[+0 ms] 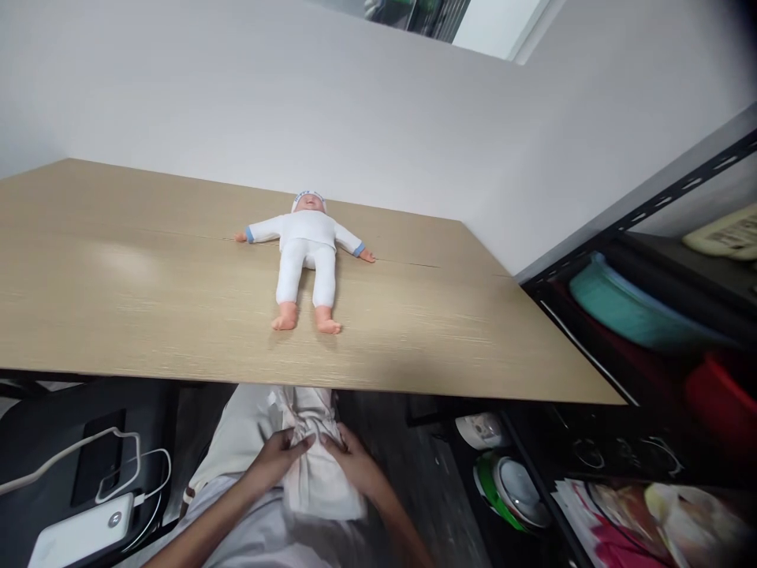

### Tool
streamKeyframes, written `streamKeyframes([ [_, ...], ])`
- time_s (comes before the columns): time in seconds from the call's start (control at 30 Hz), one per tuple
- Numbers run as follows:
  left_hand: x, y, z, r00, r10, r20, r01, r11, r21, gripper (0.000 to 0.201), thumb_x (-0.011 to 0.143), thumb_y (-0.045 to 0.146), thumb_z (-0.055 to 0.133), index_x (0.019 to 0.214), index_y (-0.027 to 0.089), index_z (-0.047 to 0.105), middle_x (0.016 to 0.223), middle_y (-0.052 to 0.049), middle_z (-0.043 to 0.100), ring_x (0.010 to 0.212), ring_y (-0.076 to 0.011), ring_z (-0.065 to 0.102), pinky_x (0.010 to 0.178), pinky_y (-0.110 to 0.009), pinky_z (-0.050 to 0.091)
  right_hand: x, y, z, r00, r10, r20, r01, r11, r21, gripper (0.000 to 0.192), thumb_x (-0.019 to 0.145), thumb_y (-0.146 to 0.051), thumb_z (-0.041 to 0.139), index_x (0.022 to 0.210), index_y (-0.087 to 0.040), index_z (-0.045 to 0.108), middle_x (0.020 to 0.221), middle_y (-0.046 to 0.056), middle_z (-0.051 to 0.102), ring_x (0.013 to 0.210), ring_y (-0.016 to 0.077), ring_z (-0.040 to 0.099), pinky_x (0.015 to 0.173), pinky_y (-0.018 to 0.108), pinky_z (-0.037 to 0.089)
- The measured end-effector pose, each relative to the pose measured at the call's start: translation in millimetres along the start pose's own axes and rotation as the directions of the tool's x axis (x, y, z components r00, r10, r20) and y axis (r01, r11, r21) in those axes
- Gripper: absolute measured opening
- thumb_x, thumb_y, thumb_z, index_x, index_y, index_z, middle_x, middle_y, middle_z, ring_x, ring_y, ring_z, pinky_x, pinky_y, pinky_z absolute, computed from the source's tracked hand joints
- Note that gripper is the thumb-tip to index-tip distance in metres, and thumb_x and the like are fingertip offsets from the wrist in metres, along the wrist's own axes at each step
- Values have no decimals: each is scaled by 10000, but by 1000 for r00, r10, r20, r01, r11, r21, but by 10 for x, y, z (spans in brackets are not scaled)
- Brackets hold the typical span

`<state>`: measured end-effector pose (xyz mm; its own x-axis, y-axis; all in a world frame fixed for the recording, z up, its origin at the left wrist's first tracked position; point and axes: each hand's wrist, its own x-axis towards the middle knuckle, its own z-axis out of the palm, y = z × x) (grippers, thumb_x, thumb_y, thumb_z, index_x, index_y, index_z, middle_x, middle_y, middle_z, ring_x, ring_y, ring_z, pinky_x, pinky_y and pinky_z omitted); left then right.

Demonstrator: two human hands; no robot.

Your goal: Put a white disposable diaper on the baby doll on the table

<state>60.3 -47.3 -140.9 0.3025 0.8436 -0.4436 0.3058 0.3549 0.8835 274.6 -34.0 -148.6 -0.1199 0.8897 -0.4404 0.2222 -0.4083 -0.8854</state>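
Below the table's front edge, over my lap, I have a cream cloth drawstring bag (pixel 322 485) in both hands. Its fabric is bunched into folds near the upper part. My left hand (pixel 281 457) pinches the gathered cloth from the left side. From the right, my right hand (pixel 353 460) closes on the same gathers, with its thumb near the left thumb. What the bag contains is hidden. A baby doll (pixel 308 244) in white clothes with blue cuffs and a white cap lies face up on the wooden table (pixel 147 315), arms spread and bare feet toward me.
To the left, a white power bank (pixel 86 532) with a cable lies on a black chair (pixel 35 426). A dark shelf rack at the right holds a teal basin (pixel 639 308) and a red container (pixel 721 402). Papers (pixel 583 513) are on its lower level.
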Motion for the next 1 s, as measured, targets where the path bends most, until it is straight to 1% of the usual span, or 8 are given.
streamKeyframes([
  [0.07,-336,87,62,993,-4,-121,-13,991,-136,956,737,1082,620,1198,281,864,1298,-168,865,1347,-472,772,1178,-559,619,-370,-135,-19,998,-62,33,62,998,23,772,788,-902,800,1238,-275,820,1278,123,842,1286,408,767,1153,544,605],
  [0.13,-782,138,137,968,19,-251,-48,993,-110,880,715,987,773,1311,346,865,1429,-142,829,1461,-475,705,1269,-578,564,-816,-221,-49,990,-136,18,137,990,-16,682,870,-851,781,1300,-324,823,1212,99,850,1197,390,789,1065,516,657],
  [0.23,-1394,214,263,927,87,-366,-110,993,-43,790,769,896,823,1379,394,846,1441,-114,825,1539,-483,634,1341,-613,500,-1391,-307,-52,968,-214,-134,203,975,-89,609,881,-826,804,1304,-387,829,1083,65,837,1032,351,803,898,443,703],
  [0.33,-1638,375,328,867,65,-495,-171,970,-172,750,874,795,833,1429,293,798,1469,-127,808,1543,-450,631,1361,-558,485,-1604,-489,24,924,-274,-268,253,961,-113,624,912,-771,835,1298,-282,817,1056,86,826,959,304,806,840,368,696],
  [0.5,-1349,665,150,899,138,-415,-281,910,-306,547,986,671,829,1333,255,751,1362,-104,801,1346,-341,724,1156,-388,616,-1308,-909,182,891,-442,-106,426,893,-146,418,1069,-628,715,1093,-212,741,888,37,799,791,207,763,730,273,629],
  [0.63,-1062,674,-47,909,106,-404,-266,893,-363,520,962,718,838,1107,236,708,1052,-49,761,1042,-262,719,942,-328,610,-1035,-888,258,845,-512,-153,467,848,-251,350,1094,-530,700,1228,-208,728,1036,70,858,911,228,827,809,293,660],
  [0.83,-889,551,-172,949,80,-306,-196,908,-371,600,933,793,818,1105,238,668,1021,-41,723,1036,-266,686,925,-340,573,-872,-833,209,625,-711,-322,471,673,-570,496,1089,-453,742,1519,-221,660,1332,170,798,1138,315,784,963,492,699],
  [1.0,-903,603,-220,931,196,-308,-236,967,-99,468,1065,713,682,1148,254,640,1069,-38,728,1052,-262,686,977,-355,551,-556,-1355,198,581,-813,28,616,416,-669,503,1163,-376,638,1641,-226,604,1654,168,661,1601,329,571,1319,564,535],
])
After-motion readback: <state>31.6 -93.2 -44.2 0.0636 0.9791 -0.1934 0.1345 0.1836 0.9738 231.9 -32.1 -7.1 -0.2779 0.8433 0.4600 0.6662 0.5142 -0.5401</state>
